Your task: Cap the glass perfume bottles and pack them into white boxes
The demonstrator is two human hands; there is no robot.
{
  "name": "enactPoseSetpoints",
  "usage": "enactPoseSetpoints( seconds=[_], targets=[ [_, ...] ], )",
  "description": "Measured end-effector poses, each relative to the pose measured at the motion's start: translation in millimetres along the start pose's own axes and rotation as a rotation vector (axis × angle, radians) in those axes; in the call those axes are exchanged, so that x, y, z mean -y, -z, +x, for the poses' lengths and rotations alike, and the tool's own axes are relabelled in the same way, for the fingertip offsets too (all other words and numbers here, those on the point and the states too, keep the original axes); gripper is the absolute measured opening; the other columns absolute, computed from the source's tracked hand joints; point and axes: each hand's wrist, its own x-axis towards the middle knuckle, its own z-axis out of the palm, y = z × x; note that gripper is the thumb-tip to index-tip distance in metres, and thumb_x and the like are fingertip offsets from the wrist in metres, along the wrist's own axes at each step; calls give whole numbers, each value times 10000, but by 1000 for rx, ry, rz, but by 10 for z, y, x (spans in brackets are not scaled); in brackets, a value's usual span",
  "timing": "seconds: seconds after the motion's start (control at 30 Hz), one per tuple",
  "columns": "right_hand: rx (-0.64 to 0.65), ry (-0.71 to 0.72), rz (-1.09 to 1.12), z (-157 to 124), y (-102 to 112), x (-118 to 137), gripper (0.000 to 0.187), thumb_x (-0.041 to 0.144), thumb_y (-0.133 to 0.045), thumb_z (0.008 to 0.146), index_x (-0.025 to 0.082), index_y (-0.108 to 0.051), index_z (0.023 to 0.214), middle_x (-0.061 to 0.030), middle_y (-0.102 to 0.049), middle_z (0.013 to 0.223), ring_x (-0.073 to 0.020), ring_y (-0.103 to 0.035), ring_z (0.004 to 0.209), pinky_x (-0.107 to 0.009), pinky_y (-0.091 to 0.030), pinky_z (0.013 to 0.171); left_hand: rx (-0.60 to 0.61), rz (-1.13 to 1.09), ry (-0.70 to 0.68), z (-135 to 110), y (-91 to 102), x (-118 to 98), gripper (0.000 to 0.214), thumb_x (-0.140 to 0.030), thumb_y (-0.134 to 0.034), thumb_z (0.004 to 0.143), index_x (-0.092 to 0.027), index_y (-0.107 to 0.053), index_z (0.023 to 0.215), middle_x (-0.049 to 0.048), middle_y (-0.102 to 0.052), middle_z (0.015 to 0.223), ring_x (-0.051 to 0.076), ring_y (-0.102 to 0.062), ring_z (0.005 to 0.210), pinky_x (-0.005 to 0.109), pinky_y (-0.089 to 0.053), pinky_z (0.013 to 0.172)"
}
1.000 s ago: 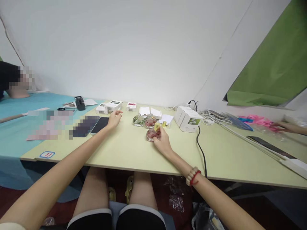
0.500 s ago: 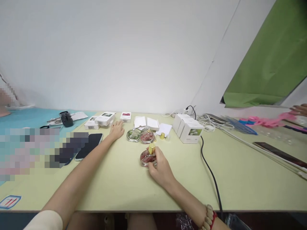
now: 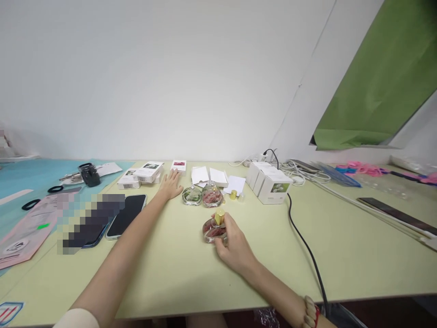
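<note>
Right hand grips a pink bottle on a pale green table

The gold-capped bottle stands near the middle of the table, closer to its near edge, with the fingers closed round its right side. The left hand lies open and flat toward the far edge, holding nothing, just beside a row of flat white boxes. A green bottle stands between the hands. A phone lies toward the left edge, and a black cable runs toward the right.
</note>
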Motion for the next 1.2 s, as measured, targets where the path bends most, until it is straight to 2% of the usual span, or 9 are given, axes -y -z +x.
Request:
enactPoseSetpoints(
  seconds=[0.23,0.4,0.6,0.9,1.07,1.2],
  targets=[
    [32,8,-75,1,22,128,409,94,-480,660,159,-443,1062,-69,-551,907,-179,-555,808,-304,-473,713,-67,100,3,179,-72,5,577,-334,-329,827,-198,-287,1386,33,-184,1482,262,-58,1377,463,-141,1093],
    [47,24,-111,-11,-26,136,539,237,-569,722,162,-337,1202,-74,-556,983,-189,-567,872,-332,-474,797,-38,13,77,216,-149,55,567,-345,-325,831,-182,-306,1374,40,-255,1459,281,-166,1352,454,-245,1050],
    [23,47,-141,-40,-78,60,628,313,-578,753,158,-259,1271,-94,-567,1030,-195,-591,904,-318,-490,792,-78,-10,88,71,-102,36,540,-298,-327,829,-180,-332,1356,70,-353,1407,264,-268,1301,454,-285,1012],
    [-23,81,-128,-59,-92,66,621,324,-571,754,138,-281,1270,-119,-575,1055,-207,-596,939,-327,-498,805,-132,24,52,-250,37,-96,510,-262,-353,829,-170,-370,1331,108,-503,1236,251,-396,1186,419,-304,989],
    [-35,72,-122,-71,-91,53,615,318,-564,755,139,-286,1274,-129,-568,1086,-212,-594,959,-330,-503,806,-154,35,61,-320,37,-112,507,-234,-346,826,-156,-373,1326,111,-476,1280,250,-388,1206,418,-300,998],
    [-16,79,-101,-74,-79,68,613,305,-559,760,143,-273,1277,-116,-566,1083,-204,-591,968,-320,-503,816,-167,82,56,-308,54,-120,506,-244,-357,818,-158,-394,1316,106,-393,1370,271,-334,1261,427,-278,1018]
  ],
)
